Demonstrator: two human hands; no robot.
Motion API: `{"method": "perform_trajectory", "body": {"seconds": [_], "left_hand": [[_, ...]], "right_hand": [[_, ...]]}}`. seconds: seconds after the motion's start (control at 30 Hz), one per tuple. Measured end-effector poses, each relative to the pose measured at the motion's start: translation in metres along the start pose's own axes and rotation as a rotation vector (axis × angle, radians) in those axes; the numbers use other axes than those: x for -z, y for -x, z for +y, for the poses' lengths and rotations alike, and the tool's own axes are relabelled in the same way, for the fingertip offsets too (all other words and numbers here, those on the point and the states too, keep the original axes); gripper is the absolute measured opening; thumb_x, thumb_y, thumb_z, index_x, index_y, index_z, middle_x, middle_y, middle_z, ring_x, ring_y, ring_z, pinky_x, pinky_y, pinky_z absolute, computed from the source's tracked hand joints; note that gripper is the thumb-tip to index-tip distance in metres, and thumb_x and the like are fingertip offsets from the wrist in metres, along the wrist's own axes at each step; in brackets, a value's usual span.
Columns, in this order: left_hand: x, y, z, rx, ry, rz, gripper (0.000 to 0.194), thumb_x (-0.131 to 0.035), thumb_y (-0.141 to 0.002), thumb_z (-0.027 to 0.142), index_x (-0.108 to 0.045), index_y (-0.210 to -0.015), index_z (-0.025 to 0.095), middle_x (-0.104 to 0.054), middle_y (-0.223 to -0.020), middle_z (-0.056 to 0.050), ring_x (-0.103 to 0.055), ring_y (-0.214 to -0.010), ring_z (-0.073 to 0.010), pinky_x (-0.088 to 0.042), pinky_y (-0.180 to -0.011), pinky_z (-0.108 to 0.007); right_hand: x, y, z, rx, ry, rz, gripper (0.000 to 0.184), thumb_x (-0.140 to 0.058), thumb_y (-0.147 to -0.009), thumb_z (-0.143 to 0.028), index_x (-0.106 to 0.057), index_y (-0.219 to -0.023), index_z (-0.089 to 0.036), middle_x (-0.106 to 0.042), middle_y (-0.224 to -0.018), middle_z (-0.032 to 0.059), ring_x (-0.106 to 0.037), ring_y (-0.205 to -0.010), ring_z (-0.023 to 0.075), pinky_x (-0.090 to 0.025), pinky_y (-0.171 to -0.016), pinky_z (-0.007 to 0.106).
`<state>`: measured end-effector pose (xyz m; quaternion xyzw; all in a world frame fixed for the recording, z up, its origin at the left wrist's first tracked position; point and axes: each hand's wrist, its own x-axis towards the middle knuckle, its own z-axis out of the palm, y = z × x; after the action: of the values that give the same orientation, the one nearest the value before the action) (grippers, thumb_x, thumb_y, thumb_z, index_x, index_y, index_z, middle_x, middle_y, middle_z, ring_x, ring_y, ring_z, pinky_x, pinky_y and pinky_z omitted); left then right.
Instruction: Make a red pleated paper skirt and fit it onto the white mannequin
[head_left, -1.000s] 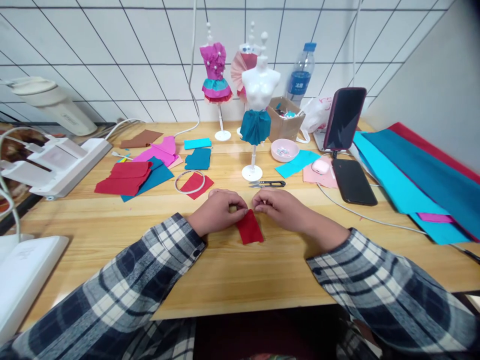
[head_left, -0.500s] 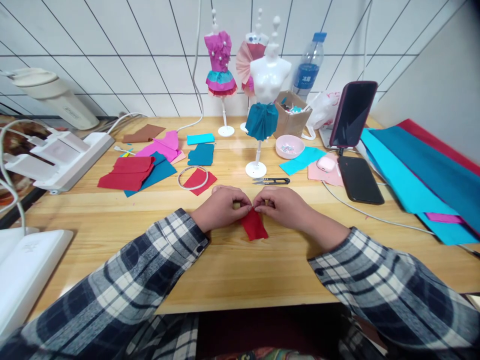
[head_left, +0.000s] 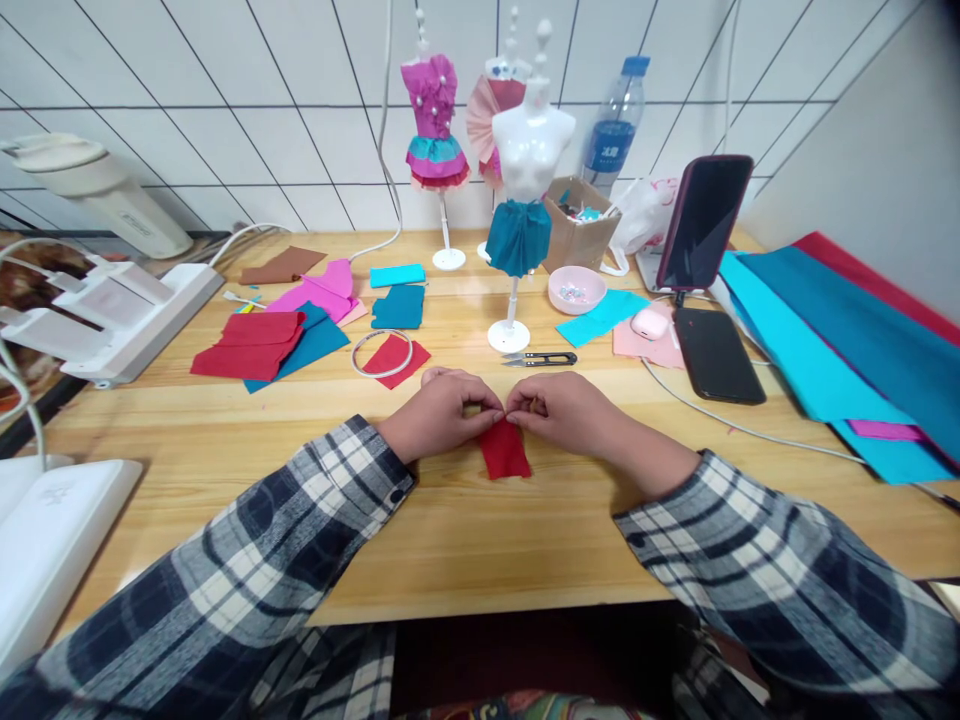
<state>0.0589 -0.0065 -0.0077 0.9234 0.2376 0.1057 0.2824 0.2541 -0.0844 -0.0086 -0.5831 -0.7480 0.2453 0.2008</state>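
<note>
Cloth [head_left: 504, 452], red and narrow, is pinched at its far edge by the left hand [head_left: 446, 415] and the right hand [head_left: 561, 412], over the bench [head_left: 510, 560]. If pulled unevenly, that edge may be skewed or frayed.

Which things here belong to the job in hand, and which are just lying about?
Likely part of the job:
red piece, pinched at its top edge by the left hand and right hand
snips, untouched beyond the hands

Probably just lying about:
plastic bottle
upright phone
flat phone
cream tumbler
power strip
</note>
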Motion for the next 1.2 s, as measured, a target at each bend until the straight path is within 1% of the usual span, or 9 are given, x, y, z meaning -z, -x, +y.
{"method": "perform_trajectory", "body": {"seconds": [0.1, 0.23, 0.4, 0.5, 0.6, 0.77, 0.97, 1.07, 1.2], "left_hand": [[0.002, 0.001, 0.001, -0.006, 0.019, 0.03, 0.018, -0.061, -0.087, 0.036, -0.073, -0.086, 0.022, -0.075, -0.088, -0.002, -0.065, -0.087, -0.0177, -0.042, -0.083, -0.032], [0.005, 0.001, 0.004, 0.001, 0.008, 0.075, 0.015, -0.063, -0.085, 0.033, -0.072, -0.083, 0.022, -0.075, -0.086, -0.001, -0.065, -0.087, -0.0185, -0.042, -0.086, -0.034], [0.004, 0.001, 0.004, 0.026, 0.002, 0.06, 0.016, -0.063, -0.084, 0.033, -0.072, -0.081, 0.021, -0.074, -0.083, -0.002, -0.065, -0.084, -0.0186, -0.043, -0.083, -0.033], [0.002, 0.0, 0.003, 0.04, -0.013, 0.071, 0.017, -0.061, -0.085, 0.033, -0.073, -0.081, 0.021, -0.074, -0.083, -0.003, -0.064, -0.083, -0.0184, -0.043, -0.081, -0.033], [0.0, 0.0, 0.003, 0.051, -0.049, 0.093, 0.017, -0.062, -0.084, 0.033, -0.073, -0.081, 0.021, -0.075, -0.083, -0.002, -0.064, -0.083, -0.0186, -0.041, -0.084, -0.034], [-0.003, 0.001, 0.003, 0.048, -0.143, 0.114, 0.014, -0.065, -0.083, 0.034, -0.074, -0.083, 0.024, -0.075, -0.085, -0.001, -0.063, -0.089, -0.0202, -0.031, -0.095, -0.042], [-0.003, 0.004, -0.001, -0.027, -0.286, 0.154, 0.011, -0.065, -0.083, 0.032, -0.075, -0.083, 0.027, -0.074, -0.087, -0.001, -0.061, -0.091, -0.0221, -0.017, -0.101, -0.053], [0.0, 0.005, 0.002, -0.053, -0.33, 0.121, 0.013, -0.061, -0.084, 0.027, -0.075, -0.082, 0.027, -0.074, -0.086, -0.001, -0.06, -0.091, -0.0228, -0.015, -0.102, -0.056], [0.003, 0.006, 0.008, -0.095, -0.366, 0.069, 0.02, -0.055, -0.086, 0.023, -0.075, -0.084, 0.026, -0.073, -0.087, -0.002, -0.058, -0.091, -0.0231, -0.015, -0.102, -0.057]], "right_hand": [[0.001, 0.0, -0.002, 0.004, -0.02, 0.04, 0.006, -0.064, -0.082, -0.021, -0.07, -0.082, -0.021, -0.069, -0.073, -0.0015, -0.055, -0.063, 0.0109, -0.034, -0.058, 0.024], [0.0, 0.0, -0.001, -0.052, -0.165, 0.101, 0.007, -0.067, -0.081, -0.024, -0.073, -0.079, -0.021, -0.071, -0.072, -0.0006, -0.058, -0.062, 0.0117, -0.038, -0.057, 0.023], [0.002, -0.002, 0.003, -0.103, -0.348, 0.028, 0.011, -0.066, -0.081, -0.024, -0.076, -0.081, -0.021, -0.075, -0.075, 0.0006, -0.062, -0.066, 0.013, -0.044, -0.06, 0.024], [0.004, -0.002, 0.006, -0.133, -0.362, 0.056, 0.017, -0.068, -0.081, -0.03, -0.077, -0.091, -0.02, -0.074, -0.078, 0.0017, -0.059, -0.062, 0.0118, -0.042, -0.057, 0.023], [0.002, -0.002, 0.008, -0.127, -0.305, 0.088, 0.022, -0.071, -0.078, -0.032, -0.076, -0.097, -0.022, -0.074, -0.079, 0.0008, -0.057, -0.059, 0.0106, -0.041, -0.055, 0.023], [-0.004, -0.004, 0.01, -0.038, -0.124, 0.083, 0.009, -0.067, -0.081, -0.025, -0.075, -0.083, -0.024, -0.071, -0.072, -0.0021, -0.057, -0.061, 0.0107, -0.037, -0.058, 0.023], [-0.003, -0.005, 0.012, 0.05, 0.027, 0.088, 0.009, -0.066, -0.083, -0.023, -0.074, -0.086, -0.023, -0.073, -0.079, -0.0012, -0.061, -0.07, 0.0131, -0.037, -0.061, 0.024], [-0.003, -0.003, 0.012, 0.135, 0.09, 0.08, 0.011, -0.064, -0.085, -0.022, -0.074, -0.089, -0.023, -0.074, -0.086, 0.0005, -0.064, -0.081, 0.0156, -0.039, -0.067, 0.025], [-0.001, 0.0, 0.01, 0.178, 0.173, 0.037, 0.015, -0.06, -0.088, -0.021, -0.075, -0.092, -0.023, -0.073, -0.091, 0.0021, -0.065, -0.085, 0.017, -0.04, -0.068, 0.026]]}}
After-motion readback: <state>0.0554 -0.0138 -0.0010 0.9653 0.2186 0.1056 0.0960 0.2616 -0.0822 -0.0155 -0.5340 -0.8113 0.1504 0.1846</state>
